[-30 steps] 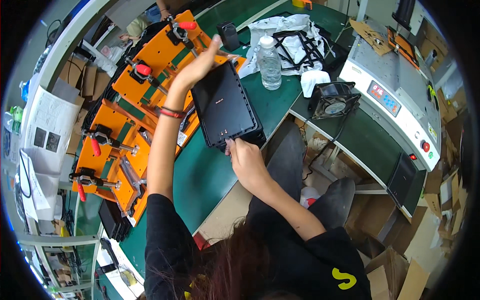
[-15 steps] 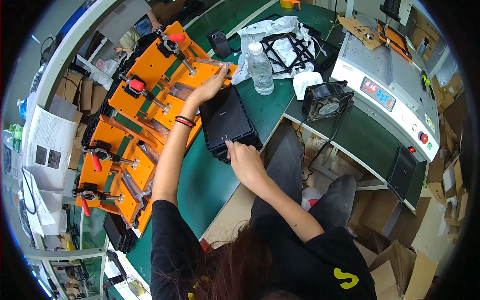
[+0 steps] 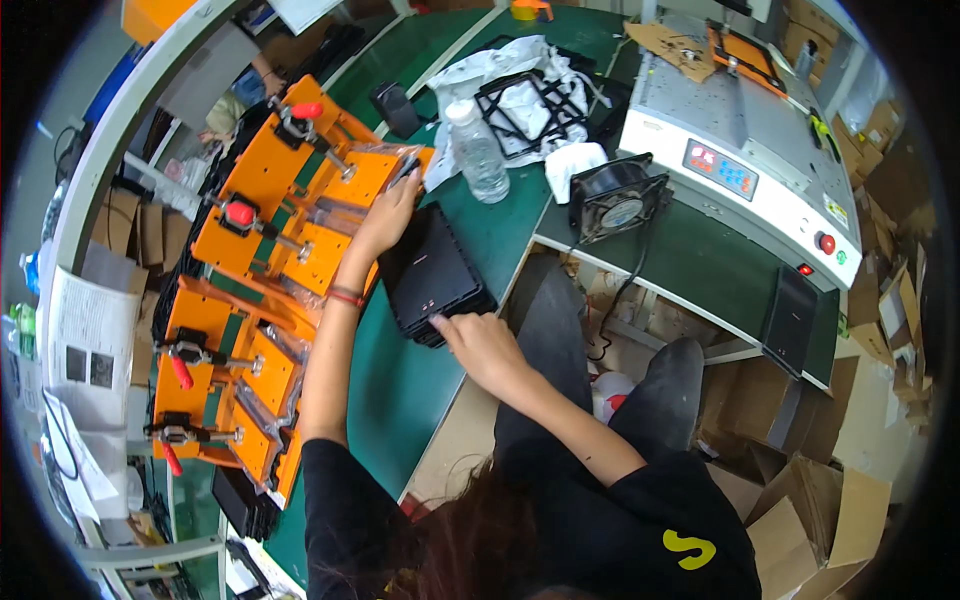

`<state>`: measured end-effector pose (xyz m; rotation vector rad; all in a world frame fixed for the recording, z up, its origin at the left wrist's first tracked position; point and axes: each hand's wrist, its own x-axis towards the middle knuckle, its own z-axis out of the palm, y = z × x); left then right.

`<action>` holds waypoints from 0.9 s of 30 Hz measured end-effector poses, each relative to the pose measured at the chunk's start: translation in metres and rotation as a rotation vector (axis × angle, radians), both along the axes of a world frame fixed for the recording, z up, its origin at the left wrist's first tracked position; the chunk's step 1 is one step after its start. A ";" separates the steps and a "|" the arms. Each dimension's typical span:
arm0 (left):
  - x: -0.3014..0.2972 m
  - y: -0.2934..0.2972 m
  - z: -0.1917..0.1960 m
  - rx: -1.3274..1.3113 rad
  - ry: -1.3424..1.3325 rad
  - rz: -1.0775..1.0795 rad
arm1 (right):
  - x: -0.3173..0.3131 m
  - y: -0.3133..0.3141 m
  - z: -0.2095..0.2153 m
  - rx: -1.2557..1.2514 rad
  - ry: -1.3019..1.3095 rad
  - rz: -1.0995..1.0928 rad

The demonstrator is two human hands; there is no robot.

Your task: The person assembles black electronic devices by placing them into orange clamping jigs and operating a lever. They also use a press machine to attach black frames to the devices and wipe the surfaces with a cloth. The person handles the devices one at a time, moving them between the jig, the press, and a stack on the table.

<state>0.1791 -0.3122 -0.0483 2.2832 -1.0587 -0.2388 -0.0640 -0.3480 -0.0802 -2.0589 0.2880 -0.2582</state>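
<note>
A flat black plastic case (image 3: 430, 265), apparently on top of others, lies on the green table in front of me. At its near edge is my right hand (image 3: 482, 348), its thumb on the top face and its other fingers curled at the corner. My left hand (image 3: 388, 218) is at the case's far left side, fingers closed around a short dark stick-like thing (image 3: 404, 170) whose kind I cannot make out. Next to that hand stand the orange clamp fixtures (image 3: 325, 215), with red-handled toggle clamps (image 3: 240, 213) and clear-wrapped strips on them.
A clear plastic bottle (image 3: 480, 155) stands beyond the case, near white wrapping with black frames (image 3: 530, 112). To the right are a small black fan (image 3: 618, 197) and a white machine (image 3: 735, 150) with a lit panel. Cardboard boxes (image 3: 820, 510) sit at lower right.
The view has shifted, so the table and fixtures sit lower and further left. My left hand has drawn back slightly along the case; my right hand stays at its near edge.
</note>
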 end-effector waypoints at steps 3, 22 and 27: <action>-0.046 0.007 0.024 -0.152 -0.241 0.039 | -0.023 -0.014 0.000 0.006 -0.072 -0.019; -0.372 -0.237 0.028 -0.165 -0.329 -1.392 | -0.484 -0.108 0.086 -0.485 -0.343 -1.700; -0.376 -0.251 -0.028 -0.320 -0.021 -1.181 | -0.652 -0.082 0.054 -0.680 -0.541 -2.160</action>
